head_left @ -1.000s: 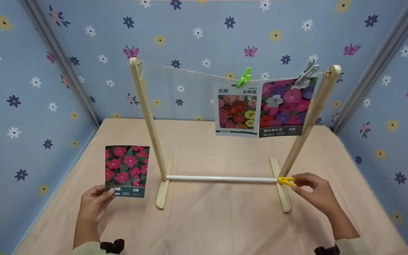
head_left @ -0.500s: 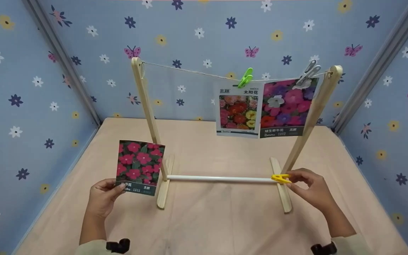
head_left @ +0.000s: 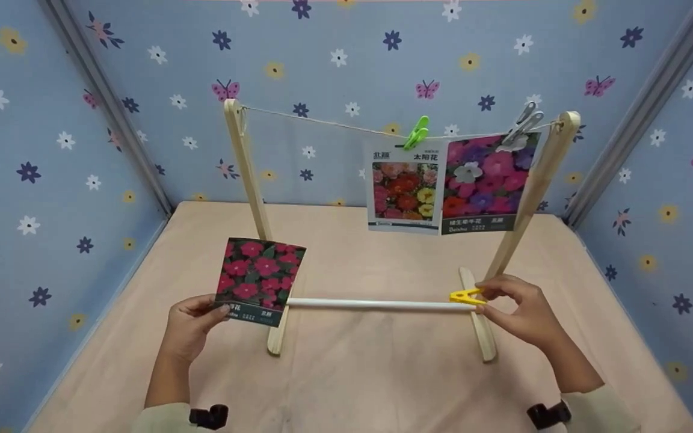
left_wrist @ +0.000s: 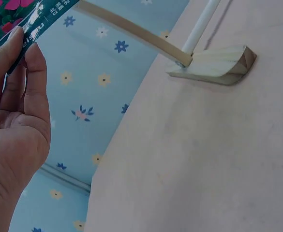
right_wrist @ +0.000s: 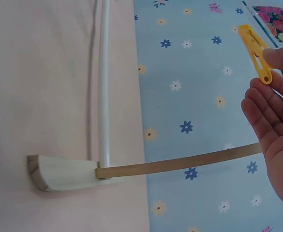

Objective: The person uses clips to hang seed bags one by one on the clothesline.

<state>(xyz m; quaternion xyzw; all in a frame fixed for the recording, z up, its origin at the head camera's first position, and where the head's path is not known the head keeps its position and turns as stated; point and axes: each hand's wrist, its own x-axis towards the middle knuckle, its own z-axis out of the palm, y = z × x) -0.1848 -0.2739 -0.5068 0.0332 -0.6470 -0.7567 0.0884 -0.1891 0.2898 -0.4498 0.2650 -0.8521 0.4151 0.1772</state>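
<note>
My left hand (head_left: pixel 193 328) pinches the lower left corner of a seed packet (head_left: pixel 259 279) printed with red-pink flowers, held up in front of the stand's left post. In the left wrist view, thumb and fingers grip the packet's dark green edge (left_wrist: pixel 49 14). A yellow clothespin (head_left: pixel 465 296) is pinched by its handles between thumb and fingers of my right hand (head_left: pixel 524 313), near the foot of the right post. The right wrist view shows that clothespin (right_wrist: pixel 256 53) from the side.
A wooden stand has a left post (head_left: pixel 244 162), a right post (head_left: pixel 533 192) and a white crossbar (head_left: pixel 376 304). From its string (head_left: pixel 322 120) hang a white flower packet (head_left: pixel 403 186) by a green clothespin (head_left: pixel 417 132) and a purple-pink one (head_left: pixel 485 180) by a grey clothespin (head_left: pixel 524 126).
My left hand has moved right with the seed packet, from beside the left post to in front of it, and the packet tilts more. My right hand has shifted slightly left and up with the clothespin.
</note>
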